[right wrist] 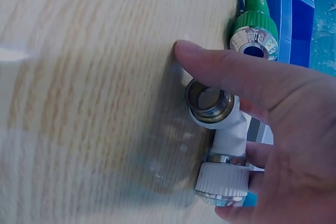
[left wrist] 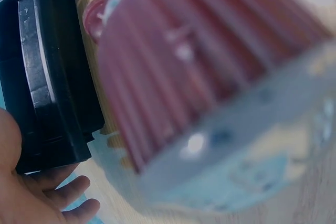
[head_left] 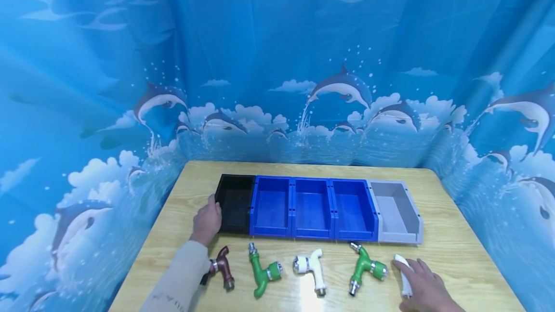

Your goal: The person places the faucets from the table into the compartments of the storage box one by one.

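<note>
1. Left of centre in the head view, the person's left hand (head_left: 207,220) grips the left edge of the black bin (head_left: 236,206).
2. At the lower right, the right hand (head_left: 427,287) has thumb and fingers round a white tap (head_left: 405,278), low over the surface (head_left: 459,235).
3. Along the bottom, left to right, lie a brown tap (head_left: 224,267), a green tap (head_left: 261,277), another white tap (head_left: 316,272) and a second green tap (head_left: 361,267).
4. Mid-frame, three blue bins (head_left: 312,232) and a grey bin (head_left: 401,238) stand in line with the black one.
</note>
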{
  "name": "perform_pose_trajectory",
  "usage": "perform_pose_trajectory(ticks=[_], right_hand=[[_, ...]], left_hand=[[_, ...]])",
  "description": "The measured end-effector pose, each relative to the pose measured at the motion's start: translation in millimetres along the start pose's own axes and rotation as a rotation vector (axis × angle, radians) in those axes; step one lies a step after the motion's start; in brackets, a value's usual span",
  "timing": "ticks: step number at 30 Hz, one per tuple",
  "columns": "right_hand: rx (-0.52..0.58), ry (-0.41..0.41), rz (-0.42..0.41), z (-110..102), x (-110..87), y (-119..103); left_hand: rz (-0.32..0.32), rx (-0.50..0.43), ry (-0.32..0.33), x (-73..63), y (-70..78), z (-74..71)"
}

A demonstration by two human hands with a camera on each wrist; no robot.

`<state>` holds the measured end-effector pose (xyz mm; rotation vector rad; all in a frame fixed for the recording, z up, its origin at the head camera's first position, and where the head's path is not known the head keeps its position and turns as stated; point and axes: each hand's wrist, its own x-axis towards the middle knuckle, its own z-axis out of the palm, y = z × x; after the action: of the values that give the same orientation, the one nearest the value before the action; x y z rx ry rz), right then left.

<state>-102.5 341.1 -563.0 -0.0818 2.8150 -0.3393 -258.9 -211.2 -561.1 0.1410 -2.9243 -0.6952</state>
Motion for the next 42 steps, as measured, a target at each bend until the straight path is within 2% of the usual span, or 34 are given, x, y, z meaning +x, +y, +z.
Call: perform_pose_trajectory(ticks=[5,13,23,32,42], right_hand=[[0.001,0.024,-0.032,-1.4,-0.3,2.4],[0.024,-0.042,-0.03,-9.4,4.5,1.9],[0.014,0.034,-0.063,-12.7,4.0,1.2],[0.031,-0.006,-0.041,-11.4,4.9,0.8],[-0.005,0.099,-0.089,-12.3,-0.3,1.3]], left_hand=[[-0.008,-0.004,-0.005,0.3,-1.4,1.7],[-0.005,-0.016,0.018,-0.8,-1.1,-0.6],[-0.026,-0.029,-0.001,-2.3,3.6,-6.0],[-0.025,-0.006,-0.024,-2.9,2.1,-4.9],[-0.037,0.045,-0.049,-2.1,5.6,-5.1]])
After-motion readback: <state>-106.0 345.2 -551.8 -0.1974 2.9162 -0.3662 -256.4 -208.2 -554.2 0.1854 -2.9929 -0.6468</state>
